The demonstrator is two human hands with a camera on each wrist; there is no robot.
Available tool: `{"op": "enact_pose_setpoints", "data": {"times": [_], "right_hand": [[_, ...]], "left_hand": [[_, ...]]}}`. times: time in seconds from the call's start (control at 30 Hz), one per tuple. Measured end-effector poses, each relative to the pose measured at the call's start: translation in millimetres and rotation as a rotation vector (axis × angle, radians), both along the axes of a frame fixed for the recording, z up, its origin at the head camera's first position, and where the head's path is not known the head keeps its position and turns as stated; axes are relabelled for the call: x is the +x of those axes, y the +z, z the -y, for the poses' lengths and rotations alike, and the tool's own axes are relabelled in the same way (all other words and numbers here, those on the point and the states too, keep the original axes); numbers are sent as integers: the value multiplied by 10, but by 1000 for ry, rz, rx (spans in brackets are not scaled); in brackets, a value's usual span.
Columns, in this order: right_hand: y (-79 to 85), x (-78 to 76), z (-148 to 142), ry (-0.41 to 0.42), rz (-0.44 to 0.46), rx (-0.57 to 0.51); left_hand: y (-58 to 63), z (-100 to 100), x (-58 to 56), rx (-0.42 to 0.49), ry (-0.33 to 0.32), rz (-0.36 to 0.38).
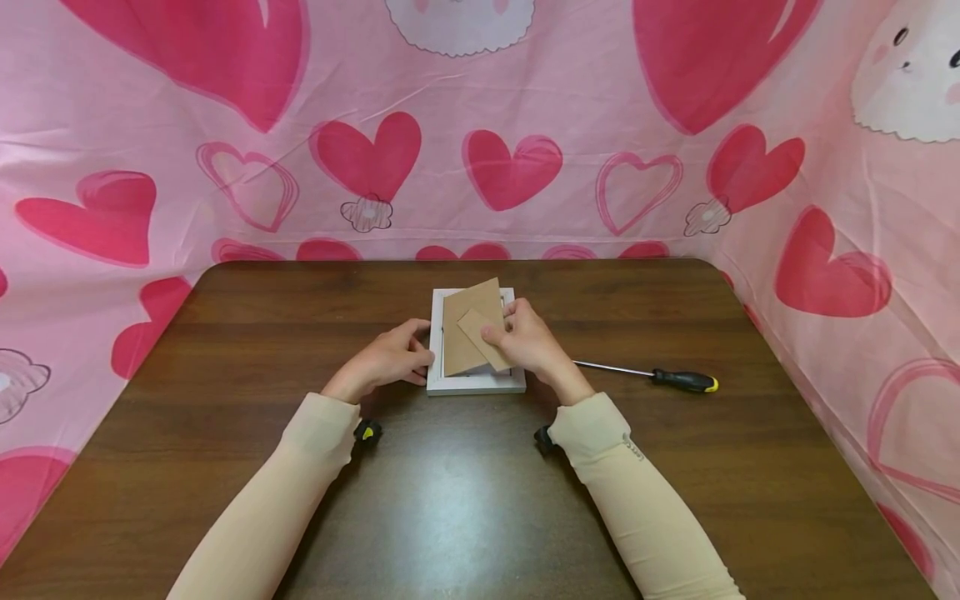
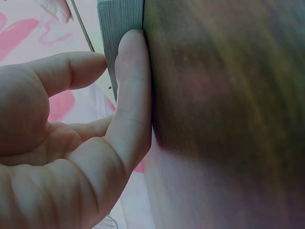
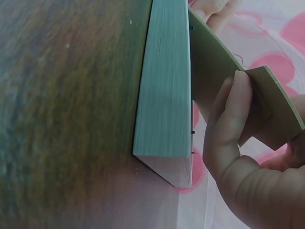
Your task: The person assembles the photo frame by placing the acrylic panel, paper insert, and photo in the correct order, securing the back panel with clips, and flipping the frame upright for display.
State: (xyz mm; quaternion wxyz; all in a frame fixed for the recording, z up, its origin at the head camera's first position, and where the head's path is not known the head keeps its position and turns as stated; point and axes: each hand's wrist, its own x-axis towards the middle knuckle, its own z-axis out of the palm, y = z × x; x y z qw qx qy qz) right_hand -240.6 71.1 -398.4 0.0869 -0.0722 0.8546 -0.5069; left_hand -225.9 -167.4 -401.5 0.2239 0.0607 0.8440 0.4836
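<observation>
A white picture frame (image 1: 476, 385) lies face down on the table. Its brown backing board (image 1: 463, 333), with a smaller stand leg (image 1: 476, 327) on it, is lifted and tilted out of the opening. My right hand (image 1: 529, 340) pinches the board at its right side, thumb on the stand leg. In the right wrist view the fingertips press under the board (image 3: 202, 71), which slants up from the frame's edge (image 3: 164, 95). My left hand (image 1: 390, 354) rests against the frame's left side; in the left wrist view its straight finger (image 2: 133, 76) lies along that side (image 2: 119, 24).
To the right of my right hand lies a screwdriver (image 1: 682, 381) with a black and yellow handle, its shaft pointing toward the frame. Pink heart-patterned cloth (image 1: 577, 100) hangs around the far and side edges of the brown table (image 1: 225, 433).
</observation>
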Motion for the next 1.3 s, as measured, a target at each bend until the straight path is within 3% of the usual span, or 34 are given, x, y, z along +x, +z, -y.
{"op": "enact_pose_setpoints", "data": {"times": [0.5, 0.77, 1.3], "right_hand": [[13, 23, -11, 20, -47, 103], [20, 30, -36, 36, -117, 239], [15, 49, -3, -14, -129, 380]], "left_hand": [[-1, 5, 3, -20, 1, -6], [3, 10, 9, -18, -7, -6], [0, -7, 4, 4, 2, -5]]}}
